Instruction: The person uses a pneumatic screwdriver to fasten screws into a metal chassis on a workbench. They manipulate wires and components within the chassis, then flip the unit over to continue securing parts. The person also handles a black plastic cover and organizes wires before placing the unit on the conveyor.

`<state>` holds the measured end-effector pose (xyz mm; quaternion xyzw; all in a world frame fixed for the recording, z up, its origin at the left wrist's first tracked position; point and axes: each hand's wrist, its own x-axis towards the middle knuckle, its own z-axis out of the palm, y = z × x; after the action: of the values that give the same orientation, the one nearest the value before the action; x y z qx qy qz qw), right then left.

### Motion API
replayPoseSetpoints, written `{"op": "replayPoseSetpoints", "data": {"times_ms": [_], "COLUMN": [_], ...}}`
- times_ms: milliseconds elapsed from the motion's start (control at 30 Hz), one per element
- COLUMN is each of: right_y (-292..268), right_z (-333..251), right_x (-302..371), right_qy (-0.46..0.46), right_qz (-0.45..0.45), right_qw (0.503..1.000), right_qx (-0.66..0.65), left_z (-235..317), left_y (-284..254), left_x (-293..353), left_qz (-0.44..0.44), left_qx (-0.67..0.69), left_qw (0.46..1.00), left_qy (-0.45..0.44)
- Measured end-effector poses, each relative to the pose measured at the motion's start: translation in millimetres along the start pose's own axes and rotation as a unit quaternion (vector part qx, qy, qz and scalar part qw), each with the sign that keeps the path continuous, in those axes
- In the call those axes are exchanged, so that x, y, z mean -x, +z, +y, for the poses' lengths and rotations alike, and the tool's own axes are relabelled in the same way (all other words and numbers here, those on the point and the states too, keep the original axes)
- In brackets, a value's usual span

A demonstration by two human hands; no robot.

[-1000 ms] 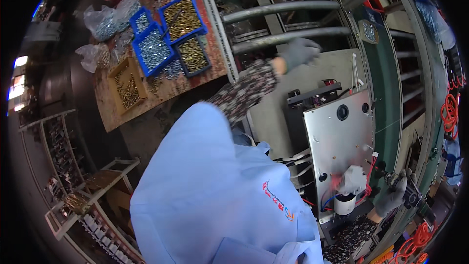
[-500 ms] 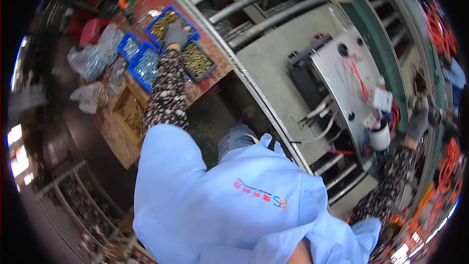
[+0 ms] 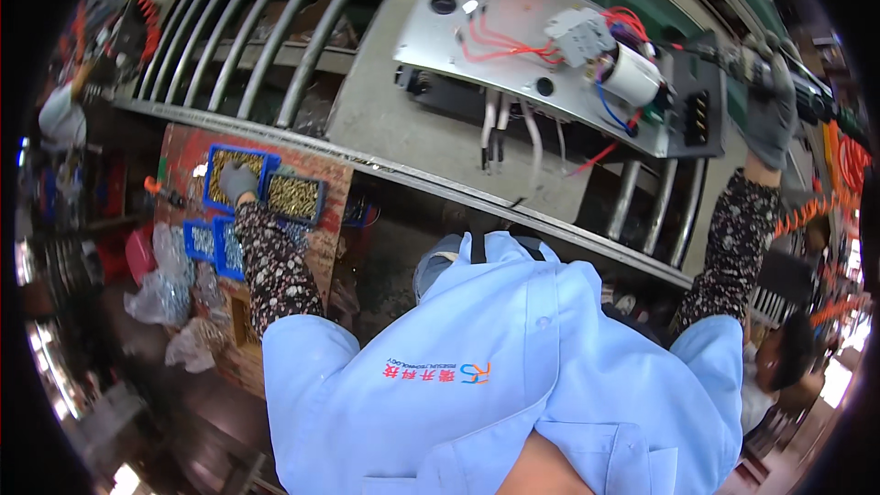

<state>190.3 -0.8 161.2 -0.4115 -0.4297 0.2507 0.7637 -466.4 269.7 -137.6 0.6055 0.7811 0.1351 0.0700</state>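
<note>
My left hand [image 3: 238, 181], in a grey glove, reaches into a blue bin [image 3: 213, 203] of brass-coloured screws on the red worktable. Its fingertips are down among the screws, so I cannot see whether they grip any. Close by stands a second bin [image 3: 295, 199] of brass-coloured screws. At the far right, my gloved right hand [image 3: 772, 124] is wrapped round a power screwdriver [image 3: 814, 103], its front end pointing left. That tool is near the dark bracket [image 3: 698, 115] at the right end of a metal panel assembly [image 3: 431, 37] with wires and a white cylinder [image 3: 634, 76].
The assembly rests on a grey board [image 3: 367, 119] over a roller conveyor [image 3: 312, 46]. Blue bins [image 3: 199, 238] of silvery hardware, plastic bags [image 3: 163, 298] and a wooden tray [image 3: 243, 316] sit along the worktable. Orange coiled hoses hang on the right. Another person [image 3: 64, 119] is at far left.
The view has swung right, so the panel assembly now lies in front and the worktable sits further left. My left hand stays at the screw bin; my right still holds the power screwdriver.
</note>
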Motion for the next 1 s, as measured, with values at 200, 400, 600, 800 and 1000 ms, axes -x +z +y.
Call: {"op": "replayPoseSetpoints", "data": {"times_ms": [200,400,600,800,1000], "right_y": [-57.0,-74.9,37.4,38.9,9.5], "right_z": [-4.8,-8.2,-13.3,4.4,-2.8], "right_x": [-25.0,-9.0,93.7,142.8,160.0], "right_qy": [-0.375,-0.118,-0.083,-0.078,-0.073], "right_qz": [-0.042,0.127,0.055,0.040,0.076], "right_qw": [0.692,0.981,0.992,0.981,0.976], "right_qx": [0.616,-0.084,-0.084,-0.174,-0.189], "left_z": [-7.5,3.0,221.1,321.0,361.2], "left_y": [10.6,-23.2,-109.6,-90.3,-95.5], "left_x": [-6.4,6.0,185.5,306.6,340.2], "left_qz": [0.073,0.006,-0.319,-0.586,-0.593], "left_qx": [-0.065,0.445,0.750,0.699,0.649], "left_qw": [0.995,0.896,0.580,0.400,0.474], "left_qy": [0.012,0.008,0.017,-0.091,-0.040]}}
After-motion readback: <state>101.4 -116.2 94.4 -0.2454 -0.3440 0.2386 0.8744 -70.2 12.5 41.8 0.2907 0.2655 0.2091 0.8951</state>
